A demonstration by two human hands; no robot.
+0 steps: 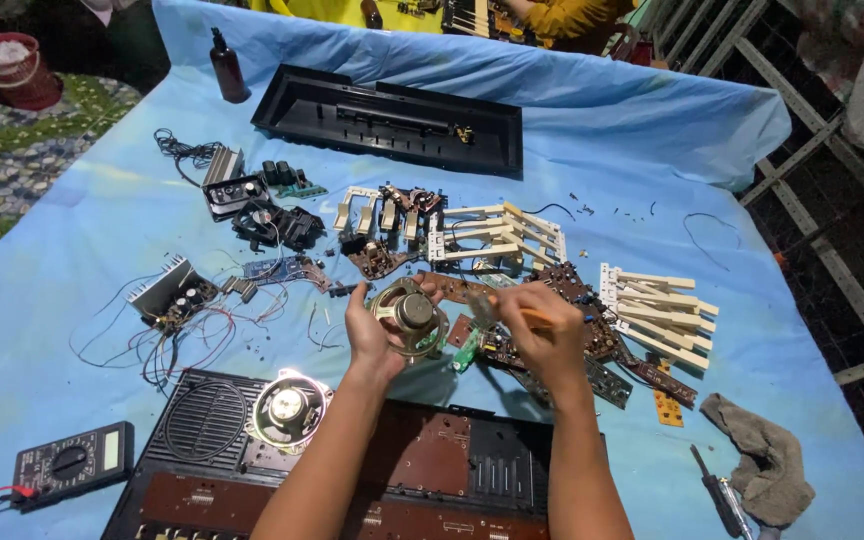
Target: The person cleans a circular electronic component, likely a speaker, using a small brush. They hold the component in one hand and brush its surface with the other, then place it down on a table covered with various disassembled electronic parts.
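hands [462, 325] mid-table, speaker [409, 317] aloft

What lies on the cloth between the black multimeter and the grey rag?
In the head view, an opened keyboard case lies between the multimeter and rag, with both forearms above it.

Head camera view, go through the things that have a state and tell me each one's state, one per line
Loose speaker: held up in left hand, magnet toward camera.
Right hand: gripping an orange-handled tool.
Second speaker: lying on opened keyboard case.
Multimeter: leads plugged in.
Dark bottle: upright.
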